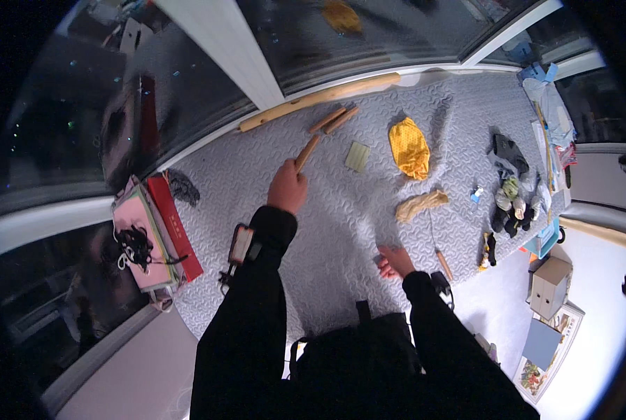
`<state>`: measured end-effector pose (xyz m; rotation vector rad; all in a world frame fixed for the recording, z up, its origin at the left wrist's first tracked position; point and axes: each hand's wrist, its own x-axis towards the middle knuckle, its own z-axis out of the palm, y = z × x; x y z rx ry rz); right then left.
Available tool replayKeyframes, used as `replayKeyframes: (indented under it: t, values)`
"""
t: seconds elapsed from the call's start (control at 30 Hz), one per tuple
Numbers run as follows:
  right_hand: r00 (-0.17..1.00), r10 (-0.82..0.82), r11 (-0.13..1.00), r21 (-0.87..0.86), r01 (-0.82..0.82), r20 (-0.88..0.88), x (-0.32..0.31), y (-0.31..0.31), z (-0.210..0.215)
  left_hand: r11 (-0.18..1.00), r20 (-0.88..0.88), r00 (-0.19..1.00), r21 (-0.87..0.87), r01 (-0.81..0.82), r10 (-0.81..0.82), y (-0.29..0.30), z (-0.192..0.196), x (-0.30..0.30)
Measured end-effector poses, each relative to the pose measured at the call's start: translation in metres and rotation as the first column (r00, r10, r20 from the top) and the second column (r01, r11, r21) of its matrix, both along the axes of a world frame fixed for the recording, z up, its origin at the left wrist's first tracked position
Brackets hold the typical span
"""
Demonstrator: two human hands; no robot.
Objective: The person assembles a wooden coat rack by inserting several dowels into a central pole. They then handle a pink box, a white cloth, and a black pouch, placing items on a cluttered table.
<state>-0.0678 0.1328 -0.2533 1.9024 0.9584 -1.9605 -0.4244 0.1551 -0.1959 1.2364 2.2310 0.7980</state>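
Note:
My left hand [287, 187] is closed around a short wooden stick [306, 154], which points up and away toward the window. Just past its tip, two more brown wooden sticks [334, 120] lie side by side on the grey quilted cover [327, 231]. My right hand [395, 262] hovers low over the cover, its fingers loosely curled and apart, with nothing visible in them. To its right lies a thin wooden handle [444, 264] with a fine line leading toward a beige cloth bundle [423, 205]. A pale green square [357, 156] and a yellow dotted cloth [409, 148] lie farther off.
A long wooden pole [320, 100] runs along the window sill. At left sit a red box [173, 227] and pink folders [142, 227] with black cords. Dark and green clothing [512, 199] is piled at right, near a small blue-and-white item [476, 194] and a cardboard box [551, 285].

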Motion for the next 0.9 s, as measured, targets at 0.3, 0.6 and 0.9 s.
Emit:
replayKeyframes:
  t: [0.3, 0.6, 0.9]
  values:
    - [0.999, -0.020, 1.000, 0.009, 0.020, 0.033, 0.000, -0.003, 0.005, 0.978, -0.503, 0.842, -0.168, 0.127, -0.196, 0.154, -0.052, 0.031]
    - [0.998, -0.027, 0.997, -0.070, 0.023, -0.056, 0.004, 0.002, 0.011, 0.949, -0.079, 0.989, -0.303, 0.092, -0.121, 0.147, -0.045, 0.048]
    - [0.376, -0.700, 0.687, -0.432, 0.584, -0.607, -0.097, 0.058, 0.047, 0.885, -0.039, 0.885, -0.058, 0.462, -0.464, 0.012, 0.020, 0.139]
